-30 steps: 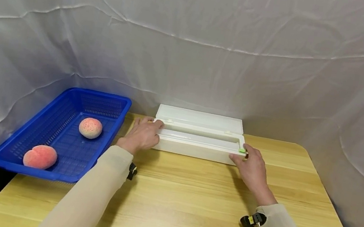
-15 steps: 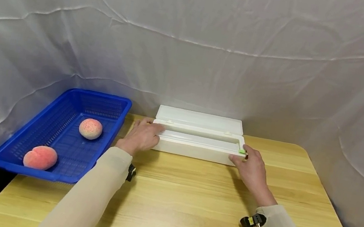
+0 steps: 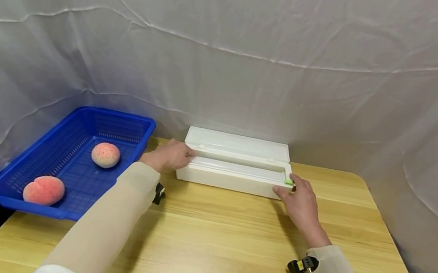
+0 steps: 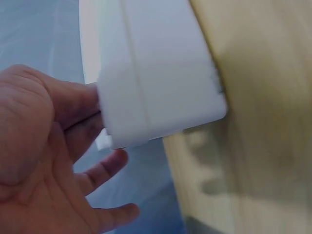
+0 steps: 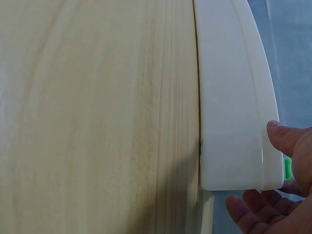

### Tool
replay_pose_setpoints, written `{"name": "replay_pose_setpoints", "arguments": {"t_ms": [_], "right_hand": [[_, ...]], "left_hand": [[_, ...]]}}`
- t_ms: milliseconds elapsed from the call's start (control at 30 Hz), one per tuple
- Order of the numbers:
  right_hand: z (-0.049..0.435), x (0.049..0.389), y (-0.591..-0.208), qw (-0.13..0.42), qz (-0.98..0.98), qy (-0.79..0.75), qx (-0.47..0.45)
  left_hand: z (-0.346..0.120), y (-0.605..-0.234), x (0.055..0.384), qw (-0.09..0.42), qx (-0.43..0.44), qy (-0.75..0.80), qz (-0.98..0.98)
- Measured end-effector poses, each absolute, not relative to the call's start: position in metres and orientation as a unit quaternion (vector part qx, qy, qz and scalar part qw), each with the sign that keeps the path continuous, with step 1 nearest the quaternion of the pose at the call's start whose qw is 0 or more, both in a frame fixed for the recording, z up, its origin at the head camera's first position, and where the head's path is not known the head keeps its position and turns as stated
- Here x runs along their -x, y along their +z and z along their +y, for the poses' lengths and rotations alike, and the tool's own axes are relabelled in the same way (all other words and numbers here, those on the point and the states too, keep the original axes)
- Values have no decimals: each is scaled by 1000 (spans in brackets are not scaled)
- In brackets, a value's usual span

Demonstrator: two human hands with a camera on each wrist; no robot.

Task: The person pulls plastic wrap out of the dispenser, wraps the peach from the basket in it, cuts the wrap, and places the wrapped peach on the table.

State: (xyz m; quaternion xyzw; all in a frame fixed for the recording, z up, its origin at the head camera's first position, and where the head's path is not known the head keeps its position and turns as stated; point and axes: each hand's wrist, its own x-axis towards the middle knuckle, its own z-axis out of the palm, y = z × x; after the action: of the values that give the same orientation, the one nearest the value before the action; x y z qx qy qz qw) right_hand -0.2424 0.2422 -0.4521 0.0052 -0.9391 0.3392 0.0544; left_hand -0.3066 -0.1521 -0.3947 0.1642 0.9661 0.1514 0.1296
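Observation:
A white cling film dispenser (image 3: 233,182) stands at the table's back edge, its lid (image 3: 238,144) tipped back and a pale roll (image 3: 235,168) inside. The thumb and forefinger of my left hand (image 3: 168,154) pinch together over the left end of the slot, seemingly on the clear film, which barely shows. In the left wrist view, the other fingers (image 4: 108,170) of that hand spread beyond the box's end. My right hand (image 3: 302,202) grips the dispenser's right end, thumb on the front side and fingers around the end, close to a green slider (image 5: 288,169).
At the left stands a blue plastic basket (image 3: 60,212) holding a red peach (image 3: 44,190) and a paler speckled peach (image 3: 105,155). Grey cloth (image 3: 251,94) hangs right behind the wooden table (image 3: 218,251) and along its sides.
My left hand's fingers, earlier laid over the dispenser's left end, have drawn together into a pinch. The right hand keeps its grip. The head view has shifted slightly.

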Motion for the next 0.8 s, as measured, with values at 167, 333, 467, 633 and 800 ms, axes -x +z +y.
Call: {"name": "replay_pose_setpoints", "arguments": {"t_ms": [167,333,467,633,800], "right_hand": [[241,243,-452,51,-939,340,-2],[240,244,-452,54,-939,340,-7],[240,246,-451,60,-940,335,-10],[241,253,-443,83,-946,314,-27],[239,264,-429,93,-960,254,-66]], "left_hand": [[-150,-388,309,159,-160,123,966],[-148,-393,310,126,-151,125,972],[-147,-402,311,72,-148,109,980],[-145,-411,311,23,-139,96,985],[-141,-416,312,-9,-135,95,986]]}}
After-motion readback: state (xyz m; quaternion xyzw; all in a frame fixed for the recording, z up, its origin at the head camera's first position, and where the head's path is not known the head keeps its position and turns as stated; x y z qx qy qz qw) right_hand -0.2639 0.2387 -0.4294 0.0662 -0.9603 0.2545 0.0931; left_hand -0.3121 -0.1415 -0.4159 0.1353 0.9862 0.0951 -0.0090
